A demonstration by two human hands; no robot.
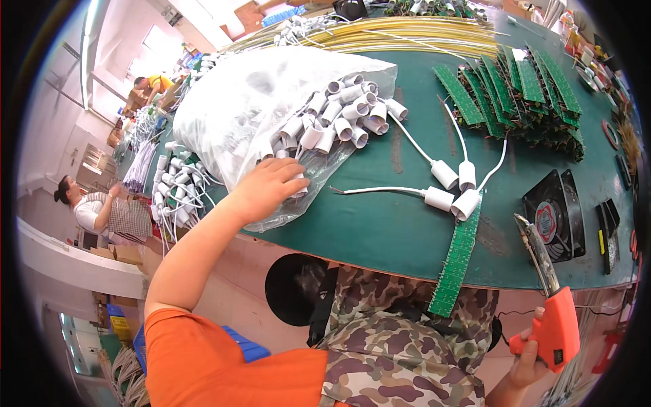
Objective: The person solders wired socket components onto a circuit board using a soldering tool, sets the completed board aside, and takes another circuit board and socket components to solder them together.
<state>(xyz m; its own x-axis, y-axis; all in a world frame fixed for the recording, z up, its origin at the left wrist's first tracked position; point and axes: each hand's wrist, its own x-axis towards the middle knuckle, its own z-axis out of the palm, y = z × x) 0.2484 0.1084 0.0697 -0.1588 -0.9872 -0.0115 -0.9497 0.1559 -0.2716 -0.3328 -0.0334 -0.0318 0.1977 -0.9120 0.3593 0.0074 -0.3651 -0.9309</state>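
My left hand rests on the near edge of a heap of white plastic sleeves spilling from a clear plastic bag. Its fingers are slightly apart and touch the sleeves; the thumb is hidden. At the lower right, my right hand is closed round the orange handle of a soldering gun, its metal tip pointing up and left. Between my hands, several white sleeves with white cables lie grouped at the far end of a green circuit board strip, which overhangs the table's front edge.
Stacked green circuit boards occupy the right back, with a black fan nearer. Yellow and white wires cross the back of the green table. Wired white sleeves lie left. Two other people are in the background.
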